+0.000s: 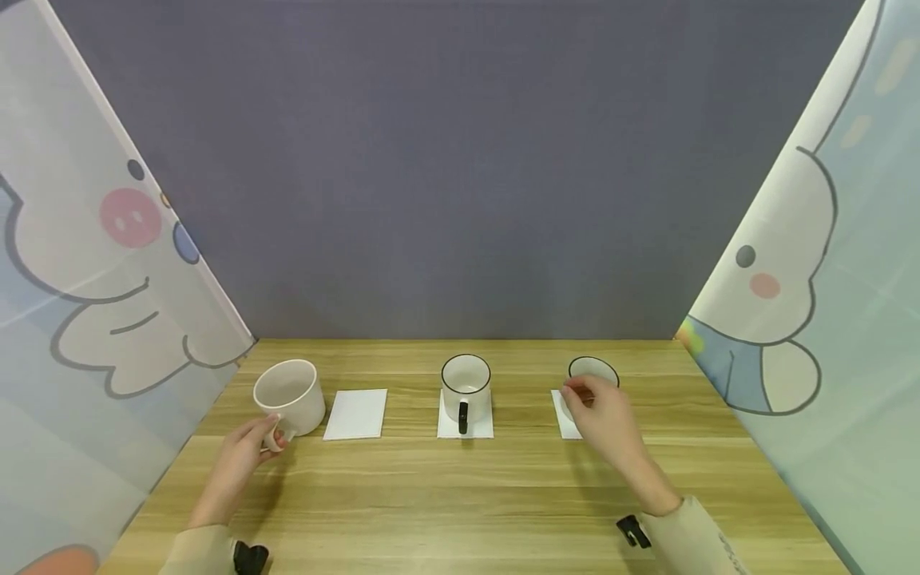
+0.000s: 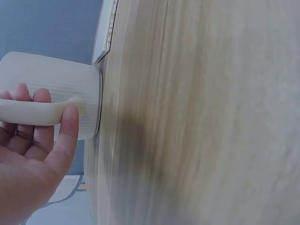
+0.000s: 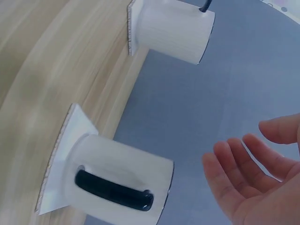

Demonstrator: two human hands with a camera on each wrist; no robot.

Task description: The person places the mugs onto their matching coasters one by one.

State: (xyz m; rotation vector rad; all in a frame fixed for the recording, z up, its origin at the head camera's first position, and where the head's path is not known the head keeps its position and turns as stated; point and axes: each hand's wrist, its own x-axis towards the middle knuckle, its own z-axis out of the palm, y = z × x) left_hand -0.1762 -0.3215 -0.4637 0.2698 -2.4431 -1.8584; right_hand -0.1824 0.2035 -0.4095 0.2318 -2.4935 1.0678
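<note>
At the lower left of the frame, my left hand (image 1: pixel 247 439) holds the looped handle (image 1: pixel 276 436) of a wide white mug (image 1: pixel 295 406), fingers curled through and about it. The mug stands upright on the table (image 1: pixel 431 495), just left of a white square coaster (image 1: pixel 355 414) and not on it. I judge the step in hand to be securing this grip. The next move would seem to call for a firm pinch and a level lift; any shift toward that coaster would be short and to the right. The left wrist view cuts the handle off at its edge, so I cannot fairly tell how deep my fingers reach.

My left forearm slants up from the bottom edge. From the lower right, my right forearm angles up and inward, bringing my right hand (image 1: pixel 604 414) near a black-rimmed mug (image 3: pixel 121 164) on its own coaster (image 1: pixel 563 418). The right wrist view shows a gap between fingertips and rim: that hand holds nothing, its fingers softly bent, the thumb apart from them. Between my hands, just below mid-frame, a second black-rimmed mug (image 1: pixel 467 375) stands on a third coaster (image 1: pixel 482 430), its black handle (image 1: pixel 463 418) toward me.
</note>
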